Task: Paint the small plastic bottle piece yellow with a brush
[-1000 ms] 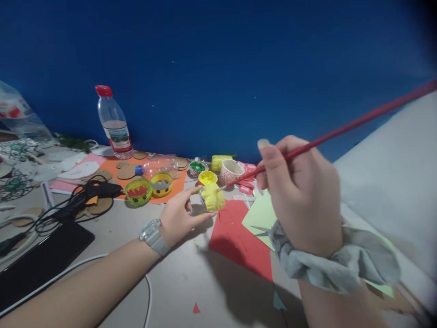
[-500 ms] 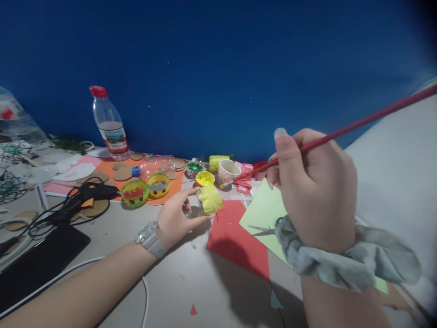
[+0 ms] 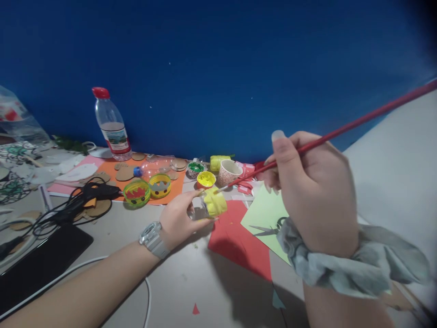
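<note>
My left hand (image 3: 179, 218) grips a small clear plastic piece painted yellow (image 3: 214, 203), held just above the table. My right hand (image 3: 312, 187) pinches a long red paintbrush (image 3: 344, 127); its bristle tip touches the top of the yellow piece. An open pot of yellow paint (image 3: 205, 179) stands just behind the piece, with a patterned paper cup (image 3: 228, 171) to its right. A grey scrunchie sits on my right wrist, a watch on my left.
Red paper (image 3: 239, 239) and green paper (image 3: 264, 218) with scissors (image 3: 269, 229) lie under my hands. A water bottle (image 3: 111, 124), two painted rings (image 3: 148, 189), cardboard discs and a green paint pot (image 3: 195, 168) sit on orange paper. A glue gun with cable (image 3: 75, 200) lies left.
The brush tip came off the yellow piece, moved back towards the paint pot and cup, and now touches the piece again. My left hand has turned the piece slightly.
</note>
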### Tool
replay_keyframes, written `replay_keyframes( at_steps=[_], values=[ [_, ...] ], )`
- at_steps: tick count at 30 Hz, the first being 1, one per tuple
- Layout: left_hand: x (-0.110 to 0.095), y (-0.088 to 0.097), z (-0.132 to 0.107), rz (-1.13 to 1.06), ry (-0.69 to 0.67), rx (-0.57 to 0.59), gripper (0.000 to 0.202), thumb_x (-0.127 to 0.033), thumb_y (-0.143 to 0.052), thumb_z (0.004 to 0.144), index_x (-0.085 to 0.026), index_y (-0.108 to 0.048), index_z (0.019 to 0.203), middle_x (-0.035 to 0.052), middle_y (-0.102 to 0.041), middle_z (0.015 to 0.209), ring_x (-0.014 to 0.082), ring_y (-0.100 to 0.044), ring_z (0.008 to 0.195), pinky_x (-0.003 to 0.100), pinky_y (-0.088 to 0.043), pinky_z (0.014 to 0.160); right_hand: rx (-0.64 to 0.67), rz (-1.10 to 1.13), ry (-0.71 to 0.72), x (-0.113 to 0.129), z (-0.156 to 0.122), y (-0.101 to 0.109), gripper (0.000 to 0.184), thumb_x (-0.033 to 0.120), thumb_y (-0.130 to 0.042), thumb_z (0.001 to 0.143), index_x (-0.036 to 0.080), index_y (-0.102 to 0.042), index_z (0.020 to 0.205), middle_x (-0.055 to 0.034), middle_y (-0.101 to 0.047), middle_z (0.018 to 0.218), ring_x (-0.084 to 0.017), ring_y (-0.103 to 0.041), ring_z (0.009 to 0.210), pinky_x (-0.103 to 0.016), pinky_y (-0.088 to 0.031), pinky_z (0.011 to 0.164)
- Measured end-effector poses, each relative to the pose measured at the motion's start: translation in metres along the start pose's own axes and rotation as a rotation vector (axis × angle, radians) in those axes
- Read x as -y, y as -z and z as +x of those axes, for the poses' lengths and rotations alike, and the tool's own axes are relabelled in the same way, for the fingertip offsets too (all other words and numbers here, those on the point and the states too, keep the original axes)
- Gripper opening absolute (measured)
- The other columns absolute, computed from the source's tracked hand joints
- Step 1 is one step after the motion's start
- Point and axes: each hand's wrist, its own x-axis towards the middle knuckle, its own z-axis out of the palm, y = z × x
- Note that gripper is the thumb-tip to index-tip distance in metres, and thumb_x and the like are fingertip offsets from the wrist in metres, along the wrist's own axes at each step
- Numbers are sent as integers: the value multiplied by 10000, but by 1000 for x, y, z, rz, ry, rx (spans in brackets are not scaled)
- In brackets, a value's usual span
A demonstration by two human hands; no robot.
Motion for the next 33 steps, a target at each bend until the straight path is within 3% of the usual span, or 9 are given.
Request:
replay_keyframes(
  at_steps=[4,9,13,16,19,24,29,33],
  values=[
    [0,2,5,17,-38,-25,587,-426,-742,665,-167,-576,1166,6,-620,743,135,-564,610,270,-494,616,89,30,10,5,0,-2,332,367,-472,921,220,-453,624,67,-475,446,-67,-394,361,-235,-302,405],
    [11,6,8,94,-179,-49,555,-408,-699,726,-141,-556,1191,56,-674,854,151,-609,659,294,-520,678,-67,-120,43,-3,3,-2,370,404,-492,904,224,-447,585,34,-469,455,-85,-392,399,-268,-279,441],
    [15,12,13,177,-299,-56,490,-376,-673,766,-160,-550,1188,100,-684,1040,190,-659,814,311,-530,761,-8,83,-16,1,1,-4,370,428,-464,913,227,-449,602,44,-477,454,-81,-411,399,-252,-318,438],
    [16,16,18,242,-334,-124,505,-391,-701,744,-168,-556,1174,100,-688,1025,216,-658,887,317,-525,802,85,197,-27,5,1,-8,340,449,-449,913,230,-445,654,63,-472,456,-76,-429,394,-232,-324,417],
    [22,18,19,245,-312,-131,532,-398,-705,738,-169,-548,1191,87,-691,953,201,-658,813,316,-533,770,99,157,-12,1,4,-9,347,463,-434,914,230,-437,656,64,-459,454,-77,-434,386,-234,-315,409],
    [28,15,15,228,-245,-106,485,-382,-692,741,-180,-559,1162,74,-688,918,193,-657,768,301,-540,709,-17,146,1,-2,3,-11,362,448,-426,920,229,-434,632,60,-450,453,-76,-422,392,-232,-315,408],
    [18,15,17,216,-222,-105,495,-396,-684,753,-165,-555,1172,77,-689,899,208,-661,811,297,-538,705,156,175,9,1,3,-12,341,462,-436,915,229,-415,666,65,-481,464,-74,-436,390,-228,-319,417],
    [17,14,17,215,-204,-111,506,-405,-682,750,-176,-554,1182,75,-689,915,213,-660,833,307,-537,726,13,-4,37,-6,8,-5,372,467,-424,916,231,-407,629,49,-462,453,-88,-418,378,-255,-301,424]
  ],
)
